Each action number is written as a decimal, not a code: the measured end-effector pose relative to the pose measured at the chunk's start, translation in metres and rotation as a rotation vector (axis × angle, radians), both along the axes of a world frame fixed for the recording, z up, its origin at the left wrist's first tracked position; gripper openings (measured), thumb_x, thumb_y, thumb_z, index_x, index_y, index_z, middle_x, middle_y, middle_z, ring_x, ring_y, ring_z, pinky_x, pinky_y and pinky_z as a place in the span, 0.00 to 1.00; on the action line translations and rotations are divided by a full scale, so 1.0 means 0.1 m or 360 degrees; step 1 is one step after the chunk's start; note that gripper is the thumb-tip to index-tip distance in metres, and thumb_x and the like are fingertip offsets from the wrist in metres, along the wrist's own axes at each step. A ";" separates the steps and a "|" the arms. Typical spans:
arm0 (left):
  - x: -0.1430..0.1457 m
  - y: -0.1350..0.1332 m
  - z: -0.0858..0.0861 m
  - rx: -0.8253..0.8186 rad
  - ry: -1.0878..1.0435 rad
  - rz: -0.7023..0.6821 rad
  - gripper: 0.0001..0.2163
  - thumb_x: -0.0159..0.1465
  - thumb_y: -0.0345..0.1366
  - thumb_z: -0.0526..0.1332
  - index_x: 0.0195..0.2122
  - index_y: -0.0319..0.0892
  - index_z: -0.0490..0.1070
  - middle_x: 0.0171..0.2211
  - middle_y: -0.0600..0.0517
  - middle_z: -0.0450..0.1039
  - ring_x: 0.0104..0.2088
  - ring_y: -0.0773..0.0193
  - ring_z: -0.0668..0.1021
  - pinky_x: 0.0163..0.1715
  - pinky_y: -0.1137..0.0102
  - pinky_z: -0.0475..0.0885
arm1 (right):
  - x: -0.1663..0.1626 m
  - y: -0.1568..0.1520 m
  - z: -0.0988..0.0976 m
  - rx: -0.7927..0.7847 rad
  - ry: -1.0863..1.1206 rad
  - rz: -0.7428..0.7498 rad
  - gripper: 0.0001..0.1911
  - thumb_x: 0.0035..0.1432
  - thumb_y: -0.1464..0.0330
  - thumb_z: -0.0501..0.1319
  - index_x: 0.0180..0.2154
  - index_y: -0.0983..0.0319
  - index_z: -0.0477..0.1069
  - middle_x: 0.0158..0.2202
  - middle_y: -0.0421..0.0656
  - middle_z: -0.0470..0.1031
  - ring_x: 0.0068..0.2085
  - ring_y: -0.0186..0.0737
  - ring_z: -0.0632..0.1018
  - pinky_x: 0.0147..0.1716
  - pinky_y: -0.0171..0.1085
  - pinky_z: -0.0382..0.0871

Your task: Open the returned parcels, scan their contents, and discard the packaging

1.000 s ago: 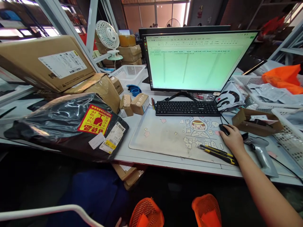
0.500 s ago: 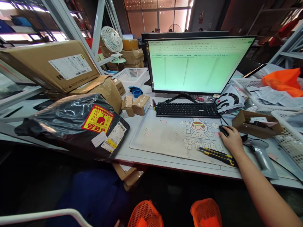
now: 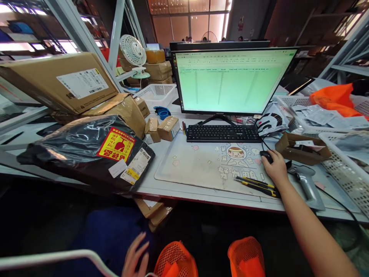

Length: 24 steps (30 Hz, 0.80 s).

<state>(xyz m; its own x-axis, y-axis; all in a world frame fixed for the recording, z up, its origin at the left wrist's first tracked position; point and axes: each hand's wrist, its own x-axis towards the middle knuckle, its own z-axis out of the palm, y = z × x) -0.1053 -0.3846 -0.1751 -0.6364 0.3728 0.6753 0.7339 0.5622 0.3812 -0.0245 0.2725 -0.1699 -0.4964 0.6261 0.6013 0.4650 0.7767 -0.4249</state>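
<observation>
My right hand (image 3: pixel 275 167) rests over a black computer mouse (image 3: pixel 265 156) at the right of the desk mat (image 3: pixel 190 165). Just in front of that wrist lie two black-and-yellow utility knives (image 3: pixel 256 185). Beside the forearm is a grey barcode scanner (image 3: pixel 308 186) with a cable. Low in the view, below the desk edge, my left hand (image 3: pixel 136 257) has its fingers spread and holds nothing visible. A black keyboard (image 3: pixel 223 133) stands beneath the monitor (image 3: pixel 230 82), which displays a spreadsheet.
A black-wrapped parcel (image 3: pixel 72 152) with a red-yellow label and a large carton (image 3: pixel 43 77) fill the left side. Small boxes (image 3: pixel 168 128) sit beside the keyboard. On the right are an open carton (image 3: pixel 300 148) and a white basket (image 3: pixel 346 169). Orange mesh baskets (image 3: pixel 176 257) are below.
My left hand has risen into view at the bottom, fingers apart. My right hand stays on the mouse. The whole scene has shifted slightly left as the camera turned.
</observation>
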 end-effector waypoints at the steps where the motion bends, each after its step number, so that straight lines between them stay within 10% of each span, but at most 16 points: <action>1: -0.23 0.08 0.03 0.0132 0.0002 -0.0088 0.31 0.62 0.34 0.65 0.61 0.80 0.74 0.60 0.65 0.80 0.49 0.51 0.85 0.38 0.53 0.85 | 0.02 -0.05 0.11 0.0044 0.0070 0.0012 0.30 0.64 0.54 0.59 0.57 0.67 0.79 0.61 0.62 0.76 0.63 0.63 0.76 0.67 0.61 0.68; 6: -1.53 1.30 0.61 0.0410 0.0014 -0.0506 0.13 0.70 0.29 0.60 0.49 0.53 0.80 0.45 0.52 0.84 0.47 0.55 0.85 0.51 0.56 0.83 | -0.41 -0.57 0.74 -0.0064 -0.0089 0.0379 0.23 0.69 0.58 0.56 0.54 0.64 0.82 0.54 0.56 0.81 0.57 0.57 0.80 0.63 0.53 0.72; 9: -2.02 2.50 0.83 -0.0325 -0.0329 -0.0366 0.13 0.72 0.32 0.56 0.51 0.42 0.79 0.53 0.43 0.82 0.57 0.54 0.81 0.63 0.58 0.77 | -1.14 -1.01 0.94 -0.0227 -0.0568 0.0577 0.23 0.70 0.65 0.55 0.58 0.65 0.80 0.60 0.54 0.79 0.61 0.54 0.78 0.65 0.48 0.70; 13: -2.26 3.64 0.73 -0.0561 -0.0397 -0.0292 0.21 0.72 0.37 0.61 0.64 0.38 0.75 0.71 0.36 0.67 0.73 0.43 0.66 0.73 0.49 0.63 | -2.00 -1.31 0.89 -0.0211 -0.0725 0.0541 0.26 0.71 0.69 0.54 0.64 0.72 0.75 0.67 0.60 0.72 0.66 0.59 0.72 0.66 0.54 0.67; 24: -2.52 4.00 0.49 -0.0656 -0.0306 -0.0074 0.26 0.76 0.46 0.56 0.69 0.37 0.70 0.72 0.34 0.64 0.71 0.40 0.66 0.72 0.44 0.59 | -2.46 -1.20 0.58 -0.0060 -0.0729 0.0606 0.26 0.74 0.62 0.55 0.65 0.68 0.72 0.71 0.59 0.69 0.74 0.61 0.61 0.70 0.62 0.53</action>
<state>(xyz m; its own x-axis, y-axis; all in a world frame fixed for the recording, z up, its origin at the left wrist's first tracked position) -0.3577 0.0155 -0.1258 -0.7118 0.6169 0.3358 0.6998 0.6638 0.2641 -0.2704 0.1527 -0.1124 -0.8938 0.3697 0.2538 0.2990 0.9131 -0.2772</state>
